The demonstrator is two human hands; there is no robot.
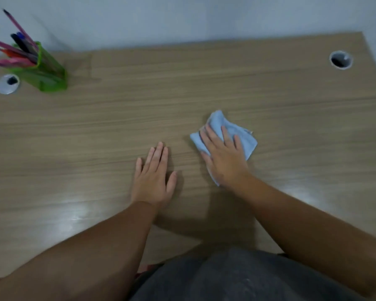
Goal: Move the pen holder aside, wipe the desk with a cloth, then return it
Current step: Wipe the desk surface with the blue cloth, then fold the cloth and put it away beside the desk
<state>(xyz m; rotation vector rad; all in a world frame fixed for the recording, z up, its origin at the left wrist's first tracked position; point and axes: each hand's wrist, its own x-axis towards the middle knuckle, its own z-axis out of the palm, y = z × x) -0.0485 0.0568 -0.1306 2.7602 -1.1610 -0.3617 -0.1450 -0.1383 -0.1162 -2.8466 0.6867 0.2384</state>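
A green pen holder (47,73) full of pink, blue and black pens stands at the far left back of the wooden desk (204,83). A light blue cloth (243,135) lies crumpled near the desk's middle right. My right hand (225,157) presses flat on the cloth, fingers spread over it. My left hand (154,177) rests flat on the bare desk to the left of the cloth, fingers together, holding nothing.
Two round cable holes with grey rims sit in the desk, the left cable hole (7,83) beside the pen holder and the right cable hole (340,59) at the back right. A pale wall (182,16) runs behind the desk. My dark-clothed lap shows at the near edge.
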